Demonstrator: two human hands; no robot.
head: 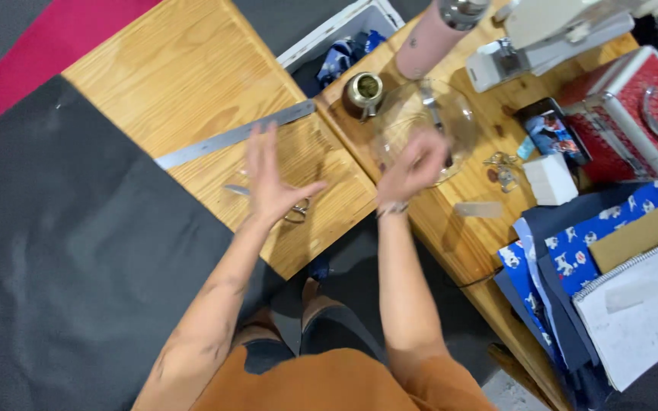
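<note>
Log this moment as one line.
left hand: open, fingers spread, above scissors | right hand: at clear glass bowl | metal ruler on wooden table

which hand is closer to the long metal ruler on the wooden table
Left. The left hand, fingers spread, hovers just below the long metal ruler. The right hand is off to its right, at the clear glass bowl.

This looks like a sewing room at home. A big sheet of black cloth (pixel 78 251) covers the left end of the wooden desk (pixel 184 68). A long metal ruler (pixel 234 135) lies beside it. A white sewing machine (pixel 550 34) stands at the far right corner, with blue patterned cloth (pixel 573 259) at the right edge.
</note>
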